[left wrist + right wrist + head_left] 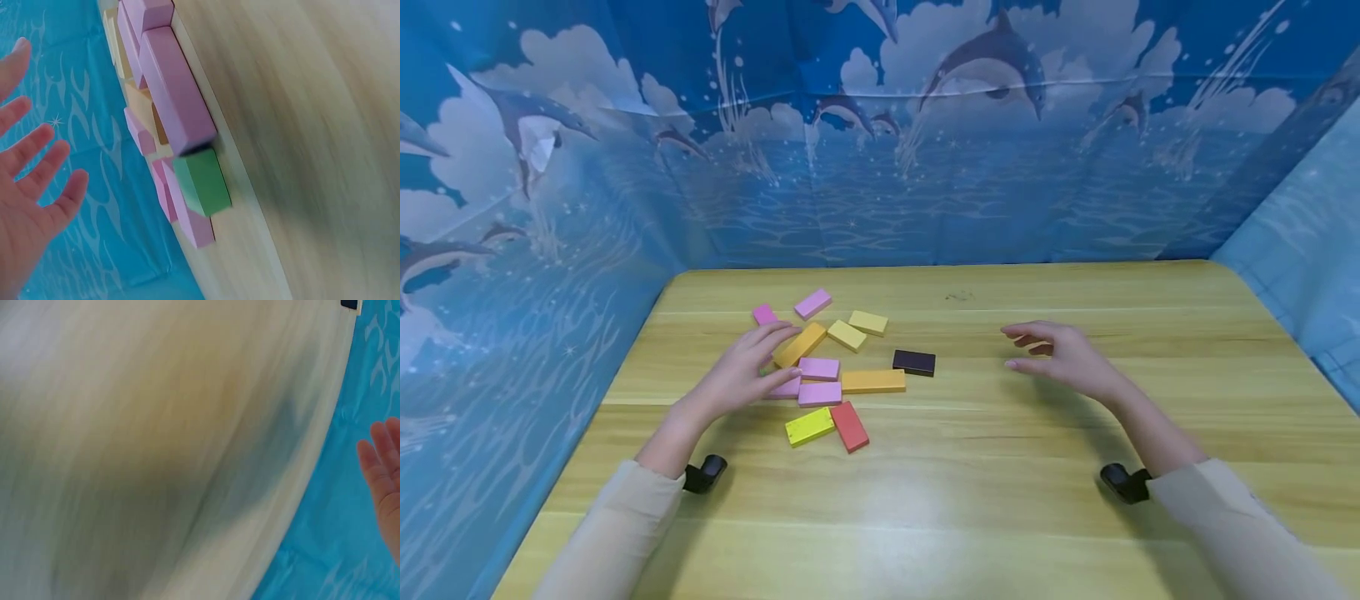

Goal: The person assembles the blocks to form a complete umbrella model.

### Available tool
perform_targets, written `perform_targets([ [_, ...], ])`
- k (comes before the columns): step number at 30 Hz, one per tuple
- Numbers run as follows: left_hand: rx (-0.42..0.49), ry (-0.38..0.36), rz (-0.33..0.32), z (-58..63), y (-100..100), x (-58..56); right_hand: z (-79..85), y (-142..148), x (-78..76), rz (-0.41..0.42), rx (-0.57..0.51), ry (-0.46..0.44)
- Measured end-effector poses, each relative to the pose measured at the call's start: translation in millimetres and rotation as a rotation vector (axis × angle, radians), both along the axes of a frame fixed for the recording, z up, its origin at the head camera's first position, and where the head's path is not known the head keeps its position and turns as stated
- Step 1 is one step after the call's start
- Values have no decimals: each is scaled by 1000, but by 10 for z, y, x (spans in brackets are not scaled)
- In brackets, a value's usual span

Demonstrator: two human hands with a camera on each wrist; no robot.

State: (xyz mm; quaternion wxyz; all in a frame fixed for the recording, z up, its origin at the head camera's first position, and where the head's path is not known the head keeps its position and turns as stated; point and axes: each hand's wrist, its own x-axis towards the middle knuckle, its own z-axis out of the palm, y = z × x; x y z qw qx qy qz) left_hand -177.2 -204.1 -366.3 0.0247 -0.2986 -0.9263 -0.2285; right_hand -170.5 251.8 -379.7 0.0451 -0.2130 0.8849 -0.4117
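My left hand (747, 371), fingers apart and holding nothing, hovers over the left side of a loose group of coloured blocks. Below its fingers lie an orange block (800, 345) and pink blocks (819, 394). In the left wrist view a green block (203, 182) shows beside a pink one (178, 90); the hand mostly hides this green block in the head view. My right hand (1063, 360) is held above the bare wood on the right, fingers loosely extended, with nothing in it. Nearest to it is a black block (914, 362).
Two pale yellow blocks (868, 323) and a pink block (813, 304) lie toward the back. A long orange block (873, 382) sits mid-group, with a lime block (810, 427) and a red block (850, 427) in front. Blue dolphin-print cloth (880, 208) stands behind the wooden table (985, 500).
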Motion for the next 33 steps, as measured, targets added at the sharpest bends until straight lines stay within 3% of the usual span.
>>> perform_targets([
  [6, 21, -54, 10, -45, 101, -111, -99, -201, -107, 15, -13, -56],
  [14, 131, -126, 0, -113, 236, -257, -168, -420, -184, 44, -20, -78],
  [26, 165, -217, -21, -63, 448, -489, -214, -725, -268, 72, 4, -98],
  [33, 156, -212, -65, -81, 581, -559, -247, -871, -323, 88, 25, -108],
])
